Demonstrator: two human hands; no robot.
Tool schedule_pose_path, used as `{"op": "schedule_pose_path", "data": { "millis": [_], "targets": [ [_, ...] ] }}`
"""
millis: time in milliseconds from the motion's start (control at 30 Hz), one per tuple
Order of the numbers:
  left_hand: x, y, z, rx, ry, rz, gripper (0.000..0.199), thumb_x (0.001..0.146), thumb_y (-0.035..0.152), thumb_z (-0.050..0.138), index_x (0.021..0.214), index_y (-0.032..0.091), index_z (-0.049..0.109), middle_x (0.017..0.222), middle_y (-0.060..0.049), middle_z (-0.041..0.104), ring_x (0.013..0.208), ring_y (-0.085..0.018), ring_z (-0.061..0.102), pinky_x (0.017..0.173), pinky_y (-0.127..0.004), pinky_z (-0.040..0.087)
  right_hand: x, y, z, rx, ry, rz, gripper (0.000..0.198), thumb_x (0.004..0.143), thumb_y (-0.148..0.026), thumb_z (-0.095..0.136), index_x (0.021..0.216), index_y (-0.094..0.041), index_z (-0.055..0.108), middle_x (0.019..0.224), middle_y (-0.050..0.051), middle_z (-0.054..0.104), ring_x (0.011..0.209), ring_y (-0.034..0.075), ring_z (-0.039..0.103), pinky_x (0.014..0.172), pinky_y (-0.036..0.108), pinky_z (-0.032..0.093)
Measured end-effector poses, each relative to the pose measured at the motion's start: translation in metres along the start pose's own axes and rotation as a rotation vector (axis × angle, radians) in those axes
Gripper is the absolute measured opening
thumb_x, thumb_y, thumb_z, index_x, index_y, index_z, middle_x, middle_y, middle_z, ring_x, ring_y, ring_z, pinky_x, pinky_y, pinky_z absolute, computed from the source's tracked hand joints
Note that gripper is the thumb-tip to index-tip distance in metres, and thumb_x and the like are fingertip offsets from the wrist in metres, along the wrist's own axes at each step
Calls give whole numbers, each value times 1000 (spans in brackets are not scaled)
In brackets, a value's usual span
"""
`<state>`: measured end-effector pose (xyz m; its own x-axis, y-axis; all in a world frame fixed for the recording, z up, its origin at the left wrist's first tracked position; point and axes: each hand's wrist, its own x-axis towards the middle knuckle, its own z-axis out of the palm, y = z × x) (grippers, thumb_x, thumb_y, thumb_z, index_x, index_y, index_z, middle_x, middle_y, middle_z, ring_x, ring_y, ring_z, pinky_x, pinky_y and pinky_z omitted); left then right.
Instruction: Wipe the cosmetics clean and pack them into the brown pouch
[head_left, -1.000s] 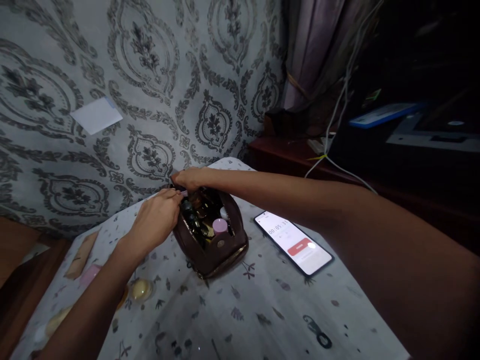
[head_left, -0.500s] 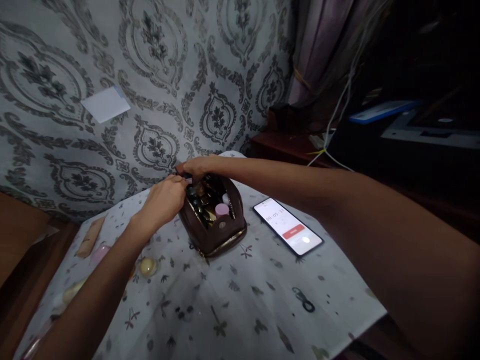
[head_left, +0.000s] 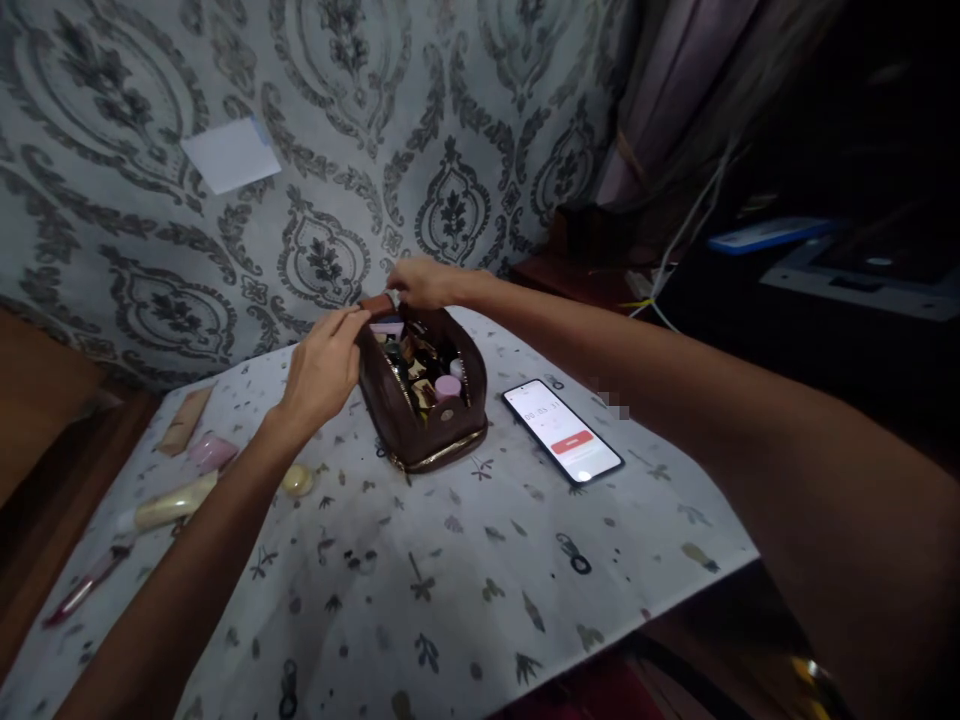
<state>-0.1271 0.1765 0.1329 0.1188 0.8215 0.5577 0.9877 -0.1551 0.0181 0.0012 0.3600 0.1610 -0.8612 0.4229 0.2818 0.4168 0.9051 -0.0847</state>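
A dark brown zippered pouch stands unzipped on the table, its mouth wide. Inside it are a pink-lidded jar, a small white-capped item and several dark and gold items that are hard to tell apart. My left hand is closed on the pouch's far left rim. At the far end a lighter brown strap runs between my two hands. My right hand has its fingers curled at the strap's right end; its fingertips are partly hidden.
Right of the pouch lies a lit phone. On the left are a beige tube, a pink item, a yellowish tube, a slim red tube and a round yellow item. The patterned wall stands close behind.
My right hand has come up from the pouch's opening to above its far end. The brown strap now shows more. My left hand stays at the rim. The view has shifted a little.
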Motion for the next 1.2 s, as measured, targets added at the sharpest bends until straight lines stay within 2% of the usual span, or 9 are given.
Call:
{"op": "schedule_pose_path", "data": {
  "millis": [133, 267, 367, 433, 567, 667, 900, 1033, 1200],
  "targets": [
    [-60, 0, -4, -119, 43, -57, 43, 91, 9, 34, 128, 12, 56, 113, -11, 68, 109, -21, 63, 98, -36, 50, -54, -40, -16, 87, 435, 88, 29, 92, -18, 47, 105, -10, 71, 99, 13, 74, 92, 25, 67, 82, 35, 48],
    [-135, 11, 2, -126, -93, -59, 32, 100, 20, 35, 120, 14, 59, 105, -11, 72, 94, -19, 69, 84, -31, 55, -121, -95, 0, 276, 663, -219, 22, 95, -20, 50, 108, -18, 68, 90, 7, 73, 80, 19, 68, 71, 29, 49],
    [-181, 16, 6, -50, -265, -107, 30, 102, 26, 35, 118, 17, 59, 90, -8, 75, 81, -19, 72, 71, -29, 55, -156, -134, 39, 356, 529, -468, 22, 94, -14, 51, 111, -17, 65, 75, 4, 70, 62, 15, 63, 58, 25, 46],
    [-202, 16, 5, 11, -403, -168, 27, 102, 26, 36, 115, 19, 58, 85, -6, 75, 75, -18, 72, 65, -26, 53, -166, -156, 71, 398, 382, -488, 23, 97, -16, 46, 107, -16, 66, 69, 4, 68, 58, 15, 61, 55, 25, 44],
    [-223, 9, -4, 90, -575, -227, 18, 99, 23, 42, 103, 19, 59, 79, -3, 74, 70, -18, 70, 59, -23, 47, -162, -189, 119, 497, -52, -248, 27, 95, -21, 43, 94, -17, 71, 70, 5, 71, 62, 17, 65, 59, 25, 44],
    [-231, 1, -11, 118, -554, -240, 18, 100, 25, 40, 99, 19, 58, 75, -2, 73, 67, -17, 69, 56, -21, 42, -149, -205, 130, 600, -219, -72, 28, 91, -23, 45, 95, -17, 72, 65, 3, 69, 59, 17, 63, 59, 25, 41],
    [-247, -21, -12, 109, -320, -273, 32, 102, 38, 35, 92, 19, 58, 68, -3, 72, 59, -16, 66, 53, -23, 38, -133, -222, 145, 828, -188, 80, 32, 88, -33, 47, 94, -16, 73, 61, 1, 64, 55, 15, 55, 53, 24, 37],
    [-251, -29, -18, 95, -292, -285, 37, 102, 40, 36, 84, 19, 59, 66, -4, 70, 60, -17, 66, 55, -25, 39, -139, -223, 157, 850, -143, 123, 30, 86, -33, 49, 95, -17, 73, 68, 3, 68, 58, 16, 57, 57, 25, 42],
    [-242, -45, -37, 147, -331, -588, 29, 101, 37, 38, 99, 19, 60, 80, -7, 72, 72, -22, 69, 64, -28, 44, -145, -222, 158, 882, -116, 116, 30, 87, -35, 49, 95, -17, 72, 69, 3, 69, 56, 16, 56, 54, 26, 41]
  ]
}}
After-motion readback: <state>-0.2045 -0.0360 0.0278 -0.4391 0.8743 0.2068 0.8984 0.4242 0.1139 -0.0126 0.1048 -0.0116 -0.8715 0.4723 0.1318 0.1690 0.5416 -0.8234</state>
